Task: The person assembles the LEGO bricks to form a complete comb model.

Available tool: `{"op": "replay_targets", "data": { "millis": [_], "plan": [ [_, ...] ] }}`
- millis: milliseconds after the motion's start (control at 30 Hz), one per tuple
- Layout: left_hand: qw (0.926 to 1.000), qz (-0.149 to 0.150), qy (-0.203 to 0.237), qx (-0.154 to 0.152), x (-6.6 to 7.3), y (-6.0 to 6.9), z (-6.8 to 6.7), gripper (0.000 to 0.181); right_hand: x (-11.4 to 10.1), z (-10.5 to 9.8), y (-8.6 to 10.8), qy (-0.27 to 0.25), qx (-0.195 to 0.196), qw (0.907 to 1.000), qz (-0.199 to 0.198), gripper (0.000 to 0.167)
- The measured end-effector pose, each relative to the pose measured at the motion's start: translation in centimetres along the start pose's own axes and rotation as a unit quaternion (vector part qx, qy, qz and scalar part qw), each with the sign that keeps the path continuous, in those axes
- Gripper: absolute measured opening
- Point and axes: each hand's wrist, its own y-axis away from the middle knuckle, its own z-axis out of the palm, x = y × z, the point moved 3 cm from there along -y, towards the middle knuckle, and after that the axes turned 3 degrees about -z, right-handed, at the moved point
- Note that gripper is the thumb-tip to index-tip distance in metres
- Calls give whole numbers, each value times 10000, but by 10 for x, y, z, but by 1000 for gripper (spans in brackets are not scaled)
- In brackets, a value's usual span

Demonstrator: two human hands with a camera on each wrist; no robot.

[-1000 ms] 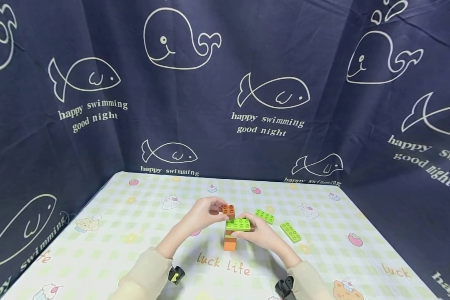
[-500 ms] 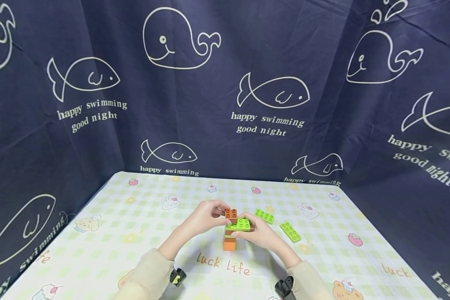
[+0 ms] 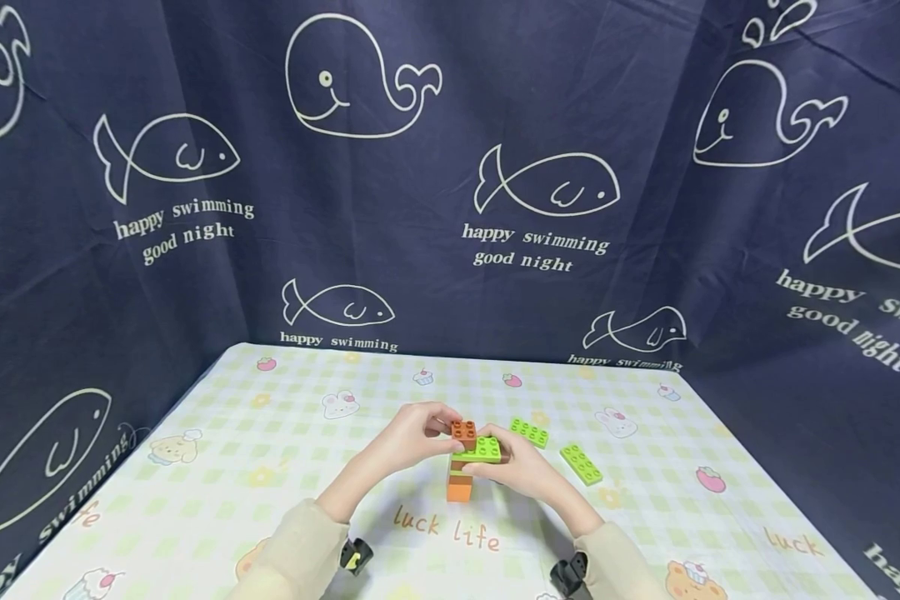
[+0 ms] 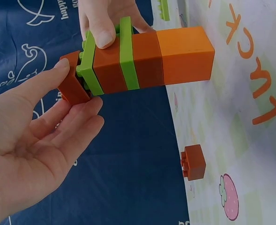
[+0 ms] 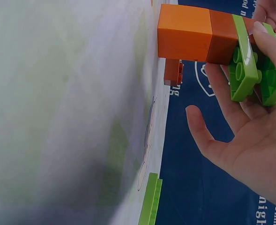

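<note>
A stack of toy building bricks stands on the table: an orange brick [image 4: 187, 55] at the bottom, then brown bricks [image 4: 110, 69] alternating with green plates [image 4: 129, 54]. My left hand [image 3: 414, 435] pinches a small brown brick [image 3: 463, 431] between thumb and fingers. That brick sits at the left end of the top green plate [image 3: 489, 448], slightly tilted against its studs in the left wrist view. My right hand [image 3: 513, 461] grips the upper stack from the right, thumb on the near side. In the right wrist view the green plates [image 5: 244, 77] overhang toward the right palm.
Two loose green plates, one farther back [image 3: 529, 432] and one to the right [image 3: 581, 464], lie beyond my right hand. A loose brown brick [image 4: 194, 162] sits on the table behind the stack. A patterned cloth [image 3: 270, 450] covers the table; dark curtains [image 3: 450, 250] surround it.
My left hand has moved slightly right and down, bringing the brown brick from above the top plate's left edge onto its left end. The right hand and stack have stayed put.
</note>
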Motion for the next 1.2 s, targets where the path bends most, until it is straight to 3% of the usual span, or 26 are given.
{"op": "replay_targets", "data": {
  "millis": [200, 833, 1200],
  "plan": [
    [9999, 96, 21, -17, 0, 0, 1, 29, -13, -2, 3, 113, -25, 9999, 65, 31],
    [9994, 342, -41, 43, 1, 0, 4, 24, -10, -2, 2, 174, 35, 9998, 3, 30],
    [9992, 341, -208, 30, 2, 1, 4, 23, -9, -2, 1, -30, -99, 9999, -42, 29]
  ]
}}
